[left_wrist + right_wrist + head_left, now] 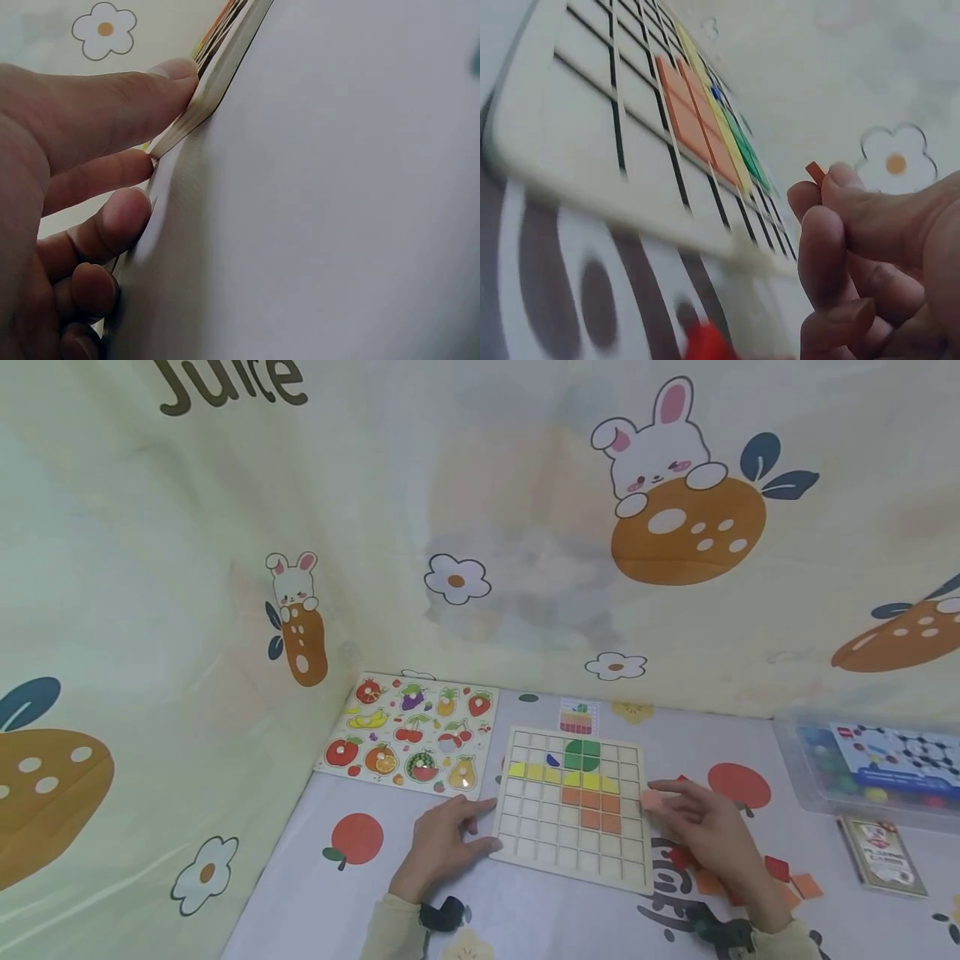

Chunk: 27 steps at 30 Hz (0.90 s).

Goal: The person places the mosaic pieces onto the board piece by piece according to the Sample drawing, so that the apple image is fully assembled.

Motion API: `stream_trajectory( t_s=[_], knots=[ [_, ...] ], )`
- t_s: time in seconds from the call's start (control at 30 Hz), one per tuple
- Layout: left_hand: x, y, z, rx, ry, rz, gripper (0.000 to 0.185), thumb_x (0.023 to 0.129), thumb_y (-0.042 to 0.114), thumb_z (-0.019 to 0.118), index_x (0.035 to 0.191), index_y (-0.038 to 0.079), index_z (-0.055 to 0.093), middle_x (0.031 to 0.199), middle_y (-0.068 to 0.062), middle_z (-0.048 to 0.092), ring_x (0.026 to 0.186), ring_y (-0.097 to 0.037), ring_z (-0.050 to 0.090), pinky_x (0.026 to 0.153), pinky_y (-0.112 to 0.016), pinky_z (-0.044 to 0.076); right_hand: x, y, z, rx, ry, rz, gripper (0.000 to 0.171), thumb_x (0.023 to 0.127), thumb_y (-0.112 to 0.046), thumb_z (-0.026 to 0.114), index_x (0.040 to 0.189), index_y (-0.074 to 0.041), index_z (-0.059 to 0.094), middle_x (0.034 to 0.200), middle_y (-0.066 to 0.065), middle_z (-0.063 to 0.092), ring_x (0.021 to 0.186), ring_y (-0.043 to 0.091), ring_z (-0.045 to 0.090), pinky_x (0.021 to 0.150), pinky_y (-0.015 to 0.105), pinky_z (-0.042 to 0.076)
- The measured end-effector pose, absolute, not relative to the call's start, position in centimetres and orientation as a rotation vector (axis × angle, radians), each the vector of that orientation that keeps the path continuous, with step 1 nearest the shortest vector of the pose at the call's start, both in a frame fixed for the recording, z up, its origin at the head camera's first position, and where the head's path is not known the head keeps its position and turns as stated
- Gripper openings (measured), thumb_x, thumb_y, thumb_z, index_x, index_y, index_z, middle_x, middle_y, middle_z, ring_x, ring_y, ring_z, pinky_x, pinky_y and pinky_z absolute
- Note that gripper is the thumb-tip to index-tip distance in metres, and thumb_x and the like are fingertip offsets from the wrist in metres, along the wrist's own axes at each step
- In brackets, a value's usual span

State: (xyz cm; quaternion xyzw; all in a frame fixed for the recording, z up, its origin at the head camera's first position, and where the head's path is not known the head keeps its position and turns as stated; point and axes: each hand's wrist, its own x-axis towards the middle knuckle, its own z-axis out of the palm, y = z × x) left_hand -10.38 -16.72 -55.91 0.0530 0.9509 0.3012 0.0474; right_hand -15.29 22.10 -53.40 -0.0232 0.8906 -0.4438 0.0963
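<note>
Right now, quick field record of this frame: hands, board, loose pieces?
left hand: fingers press the left edge of the grid board
right hand: pinches an orange tile beside the board's right edge
board fill: green, yellow, orange tiles; most cells empty
loose tiles: red and orange, on the table right of the board
fruit puzzle: behind-left, untouched

A big pale green cloth (480, 527) hangs like a wall all across the top of the picture and down the left side. It has white bunnies (660, 439) sitting on orange carrots, small white flowers (456, 580) and dark letters (228, 385) in the upper left corner. The cloth folds into a corner at the left middle. Below it, the table is covered with a white cloth (337, 893) with red apples (354, 839) printed on it. The light is soft and even, with no strong shadows.
</note>
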Motion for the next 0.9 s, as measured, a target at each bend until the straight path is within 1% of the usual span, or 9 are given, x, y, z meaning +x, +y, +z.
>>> stream_trajectory(
  t_s=[0.1,0.17,0.27,0.43,0.63,0.77,0.9],
  knots=[
    [-10.4,-16.7,-55.9,0.159,2.896,0.921,0.059,0.085,0.048,0.087,0.139,0.031,0.072,0.078,0.014,0.051,0.070,-0.004,0.043,0.068,-0.025,0.034,-15.3,20.8,-53.3,-0.093,2.621,-1.320,0.055,0.097,-0.039,0.079,0.142,-0.011,0.065,0.119,0.018,0.078,0.097,0.024,0.077,0.073,0.024,0.057],
    [-10.3,-16.6,-55.8,0.153,2.892,0.921,0.058,0.085,0.048,0.087,0.139,0.031,0.071,0.078,0.014,0.051,0.070,-0.003,0.043,0.068,-0.025,0.034,-15.3,20.0,-53.3,-0.092,2.626,-1.299,0.051,0.097,-0.037,0.079,0.140,-0.012,0.067,0.118,0.016,0.078,0.095,0.024,0.076,0.072,0.023,0.056],
    [-10.3,-16.6,-55.8,0.145,2.886,0.917,0.059,0.086,0.048,0.086,0.140,0.032,0.071,0.079,0.014,0.051,0.070,-0.003,0.043,0.068,-0.025,0.035,-15.2,18.8,-53.3,-0.078,2.644,-1.251,0.047,0.095,-0.033,0.081,0.135,-0.011,0.070,0.114,0.013,0.076,0.090,0.022,0.071,0.067,0.025,0.056],
    [-10.3,-16.6,-55.8,0.150,2.890,0.910,0.059,0.085,0.048,0.086,0.140,0.032,0.071,0.079,0.013,0.051,0.070,-0.003,0.042,0.068,-0.025,0.034,-14.9,16.8,-53.4,-0.118,2.705,-1.199,0.044,0.089,-0.032,0.087,0.127,-0.014,0.075,0.106,0.007,0.071,0.082,0.021,0.061,0.059,0.028,0.054],
    [-10.3,-16.6,-55.8,0.157,2.893,0.898,0.059,0.086,0.049,0.086,0.140,0.032,0.071,0.079,0.013,0.051,0.070,-0.003,0.043,0.068,-0.025,0.034,-14.6,15.1,-53.7,-0.289,2.763,-1.150,0.040,0.086,-0.031,0.090,0.123,-0.020,0.080,0.103,-0.001,0.069,0.086,0.018,0.056,0.068,0.025,0.049],
    [-10.3,-16.6,-55.9,0.157,2.895,0.899,0.059,0.086,0.049,0.086,0.140,0.032,0.071,0.079,0.013,0.051,0.071,-0.003,0.043,0.068,-0.025,0.034,-14.3,14.3,-53.8,-0.322,2.780,-1.101,0.041,0.084,-0.032,0.091,0.123,-0.023,0.080,0.097,-0.005,0.066,0.086,0.017,0.056,0.070,0.025,0.051],
    [-10.3,-16.6,-55.9,0.155,2.898,0.899,0.059,0.085,0.048,0.086,0.140,0.032,0.071,0.079,0.013,0.051,0.071,-0.003,0.043,0.068,-0.025,0.034,-14.2,13.8,-53.9,-0.303,2.797,-1.061,0.043,0.083,-0.036,0.092,0.122,-0.025,0.081,0.095,-0.006,0.063,0.087,0.016,0.056,0.071,0.028,0.050]
  ],
)
